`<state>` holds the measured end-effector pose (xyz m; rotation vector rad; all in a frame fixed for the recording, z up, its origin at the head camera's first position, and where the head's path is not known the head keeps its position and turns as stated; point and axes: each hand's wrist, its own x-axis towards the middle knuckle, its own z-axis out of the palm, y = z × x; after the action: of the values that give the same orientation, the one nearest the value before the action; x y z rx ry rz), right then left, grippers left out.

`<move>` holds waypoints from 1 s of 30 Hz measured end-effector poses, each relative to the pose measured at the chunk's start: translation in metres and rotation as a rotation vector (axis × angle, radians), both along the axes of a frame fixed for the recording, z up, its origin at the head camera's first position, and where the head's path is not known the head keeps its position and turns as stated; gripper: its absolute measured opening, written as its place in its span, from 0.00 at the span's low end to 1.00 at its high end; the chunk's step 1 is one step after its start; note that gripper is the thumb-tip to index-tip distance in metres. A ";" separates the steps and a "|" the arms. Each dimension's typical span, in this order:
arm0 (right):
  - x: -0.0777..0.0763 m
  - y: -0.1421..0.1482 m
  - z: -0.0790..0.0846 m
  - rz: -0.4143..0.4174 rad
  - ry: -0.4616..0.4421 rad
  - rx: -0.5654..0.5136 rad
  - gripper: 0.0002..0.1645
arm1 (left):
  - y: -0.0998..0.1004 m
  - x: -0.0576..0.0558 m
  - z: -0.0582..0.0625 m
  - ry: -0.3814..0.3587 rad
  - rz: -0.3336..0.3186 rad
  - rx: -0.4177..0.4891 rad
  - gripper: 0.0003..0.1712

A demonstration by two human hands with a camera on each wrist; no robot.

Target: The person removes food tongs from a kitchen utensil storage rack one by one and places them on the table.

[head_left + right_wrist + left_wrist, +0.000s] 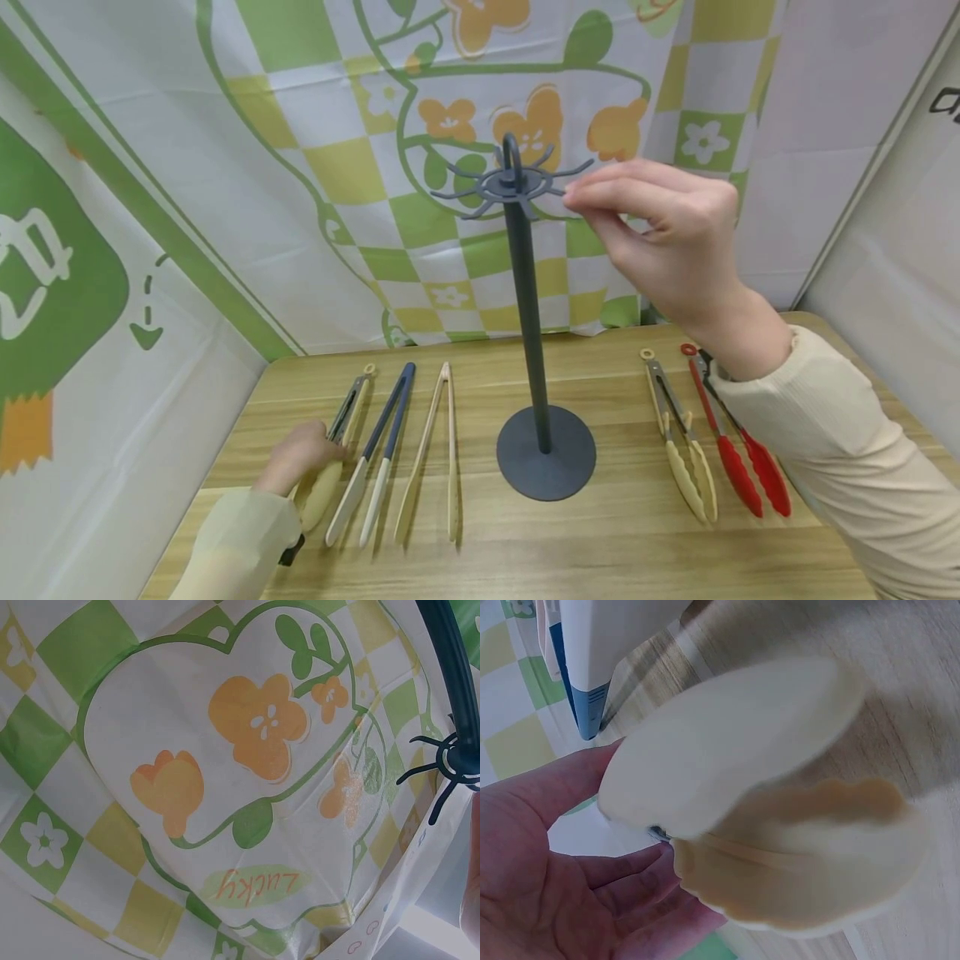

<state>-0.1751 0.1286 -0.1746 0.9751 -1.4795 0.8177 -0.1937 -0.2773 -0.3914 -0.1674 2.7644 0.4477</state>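
Note:
My left hand (pixel 300 457) is at the far-left tongs with cream scalloped heads (pixel 322 496), which have a cream-and-metal handle. In the left wrist view, the thumb and fingers of my left hand (pixel 577 855) lie on either side of these cream tongs (pixel 727 750) and grip them near the base of the heads. A dark grey rotating utensil rack (pixel 528 292) stands upright on a round base, with several hooks around its top. My right hand (pixel 667 225) pinches the end of one right-side hook. Only the rack's top (pixel 457 754) shows in the right wrist view.
Blue tongs with white heads (pixel 382 454) and wooden tongs (pixel 431 454) lie left of the rack. On the right are more cream tongs (pixel 678 442) and red tongs (pixel 750 467). The wooden table (pixel 600 550) ends at a patterned cloth wall (pixel 352 192).

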 end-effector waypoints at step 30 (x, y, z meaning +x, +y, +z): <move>0.001 0.000 0.001 -0.016 -0.009 0.014 0.07 | -0.001 0.000 -0.003 -0.024 -0.014 -0.010 0.18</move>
<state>-0.1745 0.1282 -0.1740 0.9703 -1.5008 0.8023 -0.1937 -0.2782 -0.3943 -0.1553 2.7426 0.4257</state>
